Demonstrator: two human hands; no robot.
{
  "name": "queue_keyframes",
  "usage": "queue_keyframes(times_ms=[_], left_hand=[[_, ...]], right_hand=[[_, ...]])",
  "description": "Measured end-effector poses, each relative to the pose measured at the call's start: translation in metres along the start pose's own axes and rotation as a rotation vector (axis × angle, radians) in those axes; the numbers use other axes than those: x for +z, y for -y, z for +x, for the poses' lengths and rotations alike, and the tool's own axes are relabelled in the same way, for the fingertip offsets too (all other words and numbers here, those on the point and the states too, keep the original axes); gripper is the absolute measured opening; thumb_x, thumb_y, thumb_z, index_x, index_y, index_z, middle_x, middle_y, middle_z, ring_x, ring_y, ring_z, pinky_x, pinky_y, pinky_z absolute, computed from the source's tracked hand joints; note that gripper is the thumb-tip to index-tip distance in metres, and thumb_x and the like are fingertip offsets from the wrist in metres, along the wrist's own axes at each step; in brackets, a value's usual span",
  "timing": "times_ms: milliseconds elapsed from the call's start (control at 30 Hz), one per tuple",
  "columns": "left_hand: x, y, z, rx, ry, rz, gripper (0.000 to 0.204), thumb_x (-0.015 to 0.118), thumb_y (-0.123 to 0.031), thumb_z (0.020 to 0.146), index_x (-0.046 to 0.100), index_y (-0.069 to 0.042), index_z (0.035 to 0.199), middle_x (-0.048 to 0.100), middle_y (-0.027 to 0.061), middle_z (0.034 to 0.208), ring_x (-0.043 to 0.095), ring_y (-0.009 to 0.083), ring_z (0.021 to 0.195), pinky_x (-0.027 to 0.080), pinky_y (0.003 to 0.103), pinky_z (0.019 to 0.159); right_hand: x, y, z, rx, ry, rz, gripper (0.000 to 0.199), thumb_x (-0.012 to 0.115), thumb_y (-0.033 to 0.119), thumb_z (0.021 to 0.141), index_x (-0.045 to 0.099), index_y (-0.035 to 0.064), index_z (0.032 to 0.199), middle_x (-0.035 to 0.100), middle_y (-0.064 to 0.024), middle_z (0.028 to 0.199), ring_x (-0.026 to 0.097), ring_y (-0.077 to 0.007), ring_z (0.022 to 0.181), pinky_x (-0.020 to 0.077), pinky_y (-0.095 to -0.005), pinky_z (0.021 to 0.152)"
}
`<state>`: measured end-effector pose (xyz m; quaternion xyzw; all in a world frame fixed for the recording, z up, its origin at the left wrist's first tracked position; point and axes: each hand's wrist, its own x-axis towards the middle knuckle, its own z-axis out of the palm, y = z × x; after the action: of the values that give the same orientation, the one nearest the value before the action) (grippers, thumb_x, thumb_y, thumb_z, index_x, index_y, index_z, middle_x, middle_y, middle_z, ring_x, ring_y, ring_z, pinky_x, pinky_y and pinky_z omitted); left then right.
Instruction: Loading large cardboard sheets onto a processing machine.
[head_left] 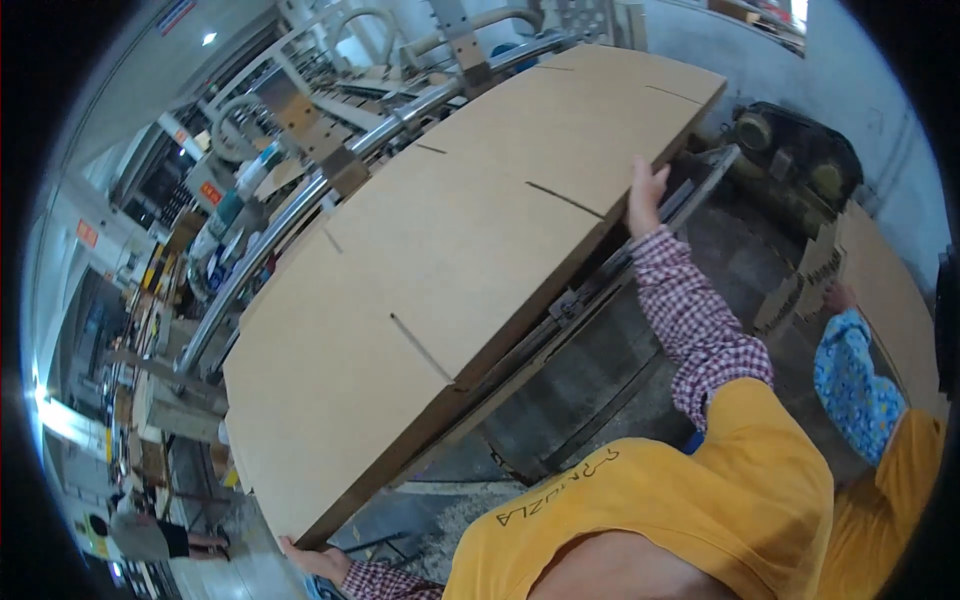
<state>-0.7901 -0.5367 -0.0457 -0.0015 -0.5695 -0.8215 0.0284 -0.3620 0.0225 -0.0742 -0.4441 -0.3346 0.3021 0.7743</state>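
A thick stack of tan cardboard sheets [450, 230] with dark slots cut in from its edges lies in front of me on a machine's feed bed. My left hand [315, 562] is closed around its near left corner, fingers partly hidden beneath. Farther right, my right hand [645, 195] grips the long near edge of the same stack, its fingertips showing at the side. Both of my forearms are in checked sleeves.
A metal bar [400, 118] with upright brackets runs along the stack's far side. To the right, a co-worker's hand [838, 297] in a blue patterned sleeve touches cardboard sheets [880, 290]. A dark motor-like unit [795, 155] stands by the wall. Another person [150, 530] is at the far left.
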Motion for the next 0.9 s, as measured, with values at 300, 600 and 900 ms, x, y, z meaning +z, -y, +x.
queue_keyframes(times_ms=[300, 600, 900], left_hand=[[0.039, 0.043, 0.084, 0.254, -0.276, 0.139, 0.045, 0.049, -0.03, 0.081, 0.05, 0.007, 0.107, 0.051, 0.0211, 0.107, 0.052, 0.0306, 0.093, 0.045, 0.039, 0.077], [0.116, 0.065, 0.153, 0.193, -0.27, 0.205, 0.065, 0.049, -0.039, 0.082, 0.032, 0.013, 0.117, 0.043, 0.0295, 0.115, 0.05, 0.0359, 0.099, 0.043, 0.041, 0.085], [0.107, 0.082, 0.174, 0.336, -0.354, 0.324, 0.064, 0.048, -0.047, 0.082, 0.043, 0.01, 0.111, 0.049, 0.027, 0.11, 0.052, 0.035, 0.097, 0.045, 0.04, 0.081]], right_hand=[[0.08, 0.024, -0.064, 0.146, -0.062, -0.147, 0.079, 0.052, 0.027, 0.075, 0.01, -0.0094, 0.132, 0.026, -0.0299, 0.132, 0.028, -0.0359, 0.124, 0.0222, -0.035, 0.101], [0.123, -0.005, -0.061, 0.073, -0.117, -0.297, 0.077, 0.044, 0.03, 0.08, 0.004, -0.0097, 0.132, 0.012, -0.0312, 0.136, 0.012, -0.0376, 0.129, 0.0135, -0.0421, 0.105], [0.088, -0.019, -0.013, -0.003, -0.07, -0.245, 0.072, 0.032, 0.051, 0.086, 0.014, 0.0008, 0.135, 0.013, -0.0253, 0.138, 0.011, -0.0349, 0.13, 0.0122, -0.0511, 0.101]])
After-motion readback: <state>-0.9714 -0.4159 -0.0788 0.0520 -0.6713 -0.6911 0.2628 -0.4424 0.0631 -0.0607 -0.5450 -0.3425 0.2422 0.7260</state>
